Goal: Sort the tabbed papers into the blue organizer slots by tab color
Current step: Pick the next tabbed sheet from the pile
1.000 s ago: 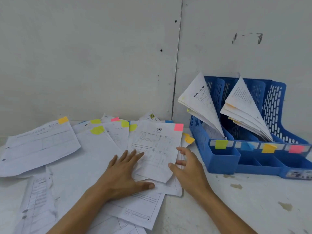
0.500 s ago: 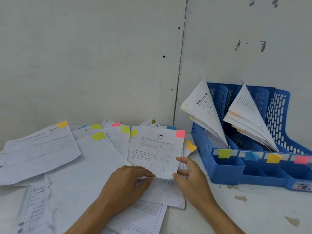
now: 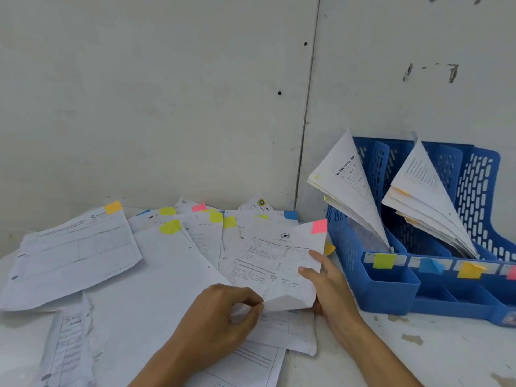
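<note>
**A:** Where is the sheet with the pink tab?

**B:** The pink-tabbed paper [image 3: 279, 261] is raised at its near end above the loose papers [image 3: 167, 275] spread over the table [image 3: 418, 358], just left of the blue organizer [image 3: 391, 294]. Its pink tab [image 3: 319, 226] sits at the far right corner, close to the organizer's left wall.

**A:** Who has hold of it?

**B:** Both hands. The left hand [image 3: 223, 317] pinches the near corner between thumb and curled fingers, and the sheet buckles there. The right hand [image 3: 326, 286] grips the right edge with the thumb laid on the printed face. Its other fingers are mostly hidden behind the sheet.

**A:** And the organizer?

**B:** It stands at the right, against the wall. Along its front run a green marker [image 3: 384, 261], a blue marker [image 3: 430, 266], an orange marker [image 3: 470, 270] and a pink marker [image 3: 512, 272], the last cut off by the picture's edge. One stack of papers [image 3: 349, 191] leans out of the slot behind the green marker. A second stack [image 3: 424, 196] leans further right, with orange tabs along its edge. I cannot tell which slot it stands in.

**A:** What else lies on the table?

**B:** An orange-tabbed sheet [image 3: 69, 255] at the far left, and several yellow-tabbed sheets overlapping in the middle.
</note>
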